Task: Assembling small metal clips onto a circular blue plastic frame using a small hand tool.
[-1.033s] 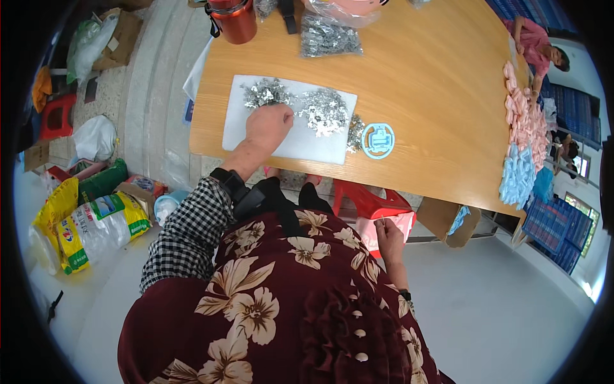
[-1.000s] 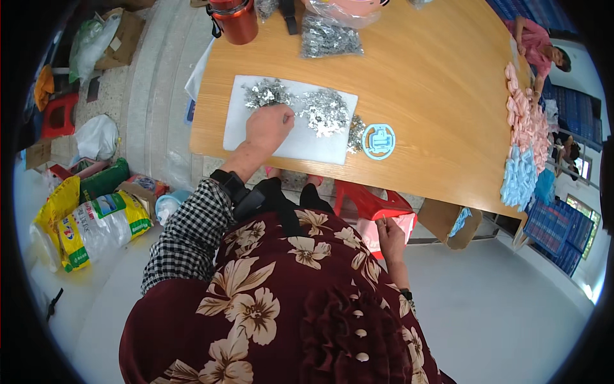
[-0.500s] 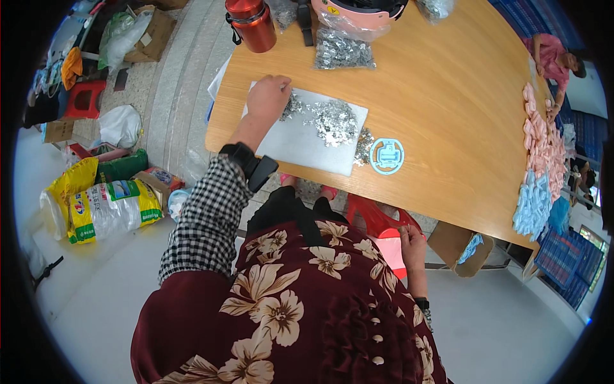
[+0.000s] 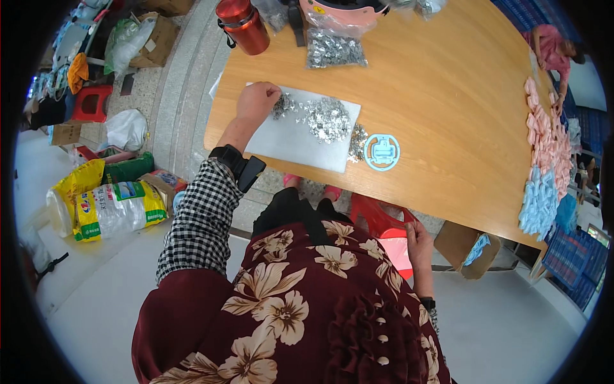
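My left hand [image 4: 256, 101] lies on the far left part of a white sheet [image 4: 291, 141] on the wooden table [image 4: 448, 115]. Its bent fingertips touch the left edge of a scatter of small silver pieces [image 4: 323, 118]; whether they pinch any is hidden. A black wrist device [image 4: 236, 163] sits above the checked sleeve. My right hand [image 4: 419, 240] hangs low beside my body, below the table edge, next to a red stool [image 4: 384, 230], holding nothing. A round pale-blue disc [image 4: 382, 152] lies just right of the sheet.
A clear bag of silver pieces [image 4: 334, 50], a red-brown flask [image 4: 244, 25] and a pink container [image 4: 342, 8] stand at the table's far edge. Pink and blue items [image 4: 543, 173] line its right side. Sacks [image 4: 109, 208], boxes and a small red stool [image 4: 89, 102] crowd the floor on the left.
My left hand has slid from the front middle of the white sheet to its far left part, at the edge of the silver pieces. The right hand stays low.
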Available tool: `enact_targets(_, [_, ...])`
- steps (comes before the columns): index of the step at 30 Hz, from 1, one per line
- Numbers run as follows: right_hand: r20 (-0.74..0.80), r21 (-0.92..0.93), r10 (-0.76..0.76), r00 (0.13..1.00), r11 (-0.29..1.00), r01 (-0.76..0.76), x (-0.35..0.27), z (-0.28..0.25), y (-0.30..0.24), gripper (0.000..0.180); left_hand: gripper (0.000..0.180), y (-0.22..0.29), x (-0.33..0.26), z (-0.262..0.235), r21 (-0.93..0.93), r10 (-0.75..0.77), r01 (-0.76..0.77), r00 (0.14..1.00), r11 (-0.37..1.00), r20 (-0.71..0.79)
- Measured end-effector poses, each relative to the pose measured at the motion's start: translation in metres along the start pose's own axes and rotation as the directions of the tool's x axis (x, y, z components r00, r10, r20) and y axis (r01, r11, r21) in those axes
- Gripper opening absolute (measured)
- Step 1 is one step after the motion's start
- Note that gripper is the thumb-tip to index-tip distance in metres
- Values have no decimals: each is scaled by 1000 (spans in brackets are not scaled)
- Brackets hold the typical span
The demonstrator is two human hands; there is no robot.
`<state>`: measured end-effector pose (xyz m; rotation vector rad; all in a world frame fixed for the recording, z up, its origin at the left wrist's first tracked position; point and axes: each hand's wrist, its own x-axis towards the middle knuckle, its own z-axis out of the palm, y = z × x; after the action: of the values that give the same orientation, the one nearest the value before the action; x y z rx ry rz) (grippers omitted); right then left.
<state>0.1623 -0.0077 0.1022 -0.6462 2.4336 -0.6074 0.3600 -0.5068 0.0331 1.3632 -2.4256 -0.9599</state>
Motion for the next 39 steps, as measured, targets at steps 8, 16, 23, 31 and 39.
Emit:
enact_targets(8, [27,30,-116,993,993,115,26,-8,-38,22,15,4,-18,-3,-123,11,-30,989,992,-149])
enact_targets(16, [82,55,-74,994,996,70,22,-6,-43,19,14,3,-31,2,-85,20,-38,979,996,-203])
enact_targets(23, [80,10,-44,996,999,43,19,-2,-32,18,19,53,-66,26,-290,-44,0,988,957,-146])
enact_targets(31, [-18,149,-87,996,985,88,28,19,-12,16,39,144,-107,109,-179,468,-439,866,880,175])
enact_targets(39, [-256,63,-148,955,983,170,122,39,-16,15,71,183,-111,147,123,644,-702,699,702,311])
